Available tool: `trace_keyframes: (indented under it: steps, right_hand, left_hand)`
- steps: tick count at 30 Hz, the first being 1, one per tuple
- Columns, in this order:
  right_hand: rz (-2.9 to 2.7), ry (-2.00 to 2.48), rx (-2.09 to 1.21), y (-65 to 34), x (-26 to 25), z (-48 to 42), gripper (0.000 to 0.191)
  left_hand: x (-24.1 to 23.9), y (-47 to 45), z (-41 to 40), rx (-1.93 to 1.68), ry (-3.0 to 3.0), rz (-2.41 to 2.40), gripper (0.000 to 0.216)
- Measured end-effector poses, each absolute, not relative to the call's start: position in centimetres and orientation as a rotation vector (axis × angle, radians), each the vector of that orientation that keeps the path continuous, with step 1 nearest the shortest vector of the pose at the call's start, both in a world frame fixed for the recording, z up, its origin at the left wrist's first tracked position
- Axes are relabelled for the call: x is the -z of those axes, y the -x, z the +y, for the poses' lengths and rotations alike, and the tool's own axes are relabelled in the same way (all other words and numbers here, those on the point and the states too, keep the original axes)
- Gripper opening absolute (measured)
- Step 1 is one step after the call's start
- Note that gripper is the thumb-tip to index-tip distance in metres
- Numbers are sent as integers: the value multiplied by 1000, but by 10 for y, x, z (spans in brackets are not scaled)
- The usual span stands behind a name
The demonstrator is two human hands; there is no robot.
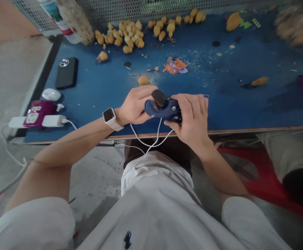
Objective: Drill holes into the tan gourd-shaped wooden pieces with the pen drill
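Grips a dark blue tool [163, 110] in the right hand [194, 119], wrapped round it, over the near edge of the blue table [232, 111]. Has the left hand [138, 105] curled close to the other end, beside a black piece [159, 97]; cannot tell if pinching anything there. Wears a square watch [109, 114] on the left arm. Has white cords [141, 142] under the tool, a yellow lump [142, 80] just past the left hand, then orange and purple scraps [176, 66], a pile of little tan balls [129, 34] at the back and a black phone [66, 74] far left.
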State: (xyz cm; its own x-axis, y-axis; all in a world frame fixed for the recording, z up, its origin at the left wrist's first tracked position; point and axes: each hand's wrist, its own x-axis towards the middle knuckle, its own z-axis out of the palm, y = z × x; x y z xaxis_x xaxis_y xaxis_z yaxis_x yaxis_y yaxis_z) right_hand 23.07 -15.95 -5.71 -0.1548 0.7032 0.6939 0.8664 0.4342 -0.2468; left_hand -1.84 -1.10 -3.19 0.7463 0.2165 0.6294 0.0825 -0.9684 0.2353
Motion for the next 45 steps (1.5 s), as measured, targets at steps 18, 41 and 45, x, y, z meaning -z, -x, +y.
trace_keyframes:
  steps: [18, 41, 45]
  right_hand:
    - [-2025, 1239, 328, -237, 53, -118, 96]
    - [-2102, 1347, 231, -233, 39, -127, 96]
    - [-2122, 1331, 265, -234, 40, -127, 101]
  left_hand:
    - [45, 28, 6, -1304, -2735, 143, 73]
    - [52, 36, 23, -1042, -2823, 334, 89]
    - [50, 38, 25, -993, -2818, 313, 86]
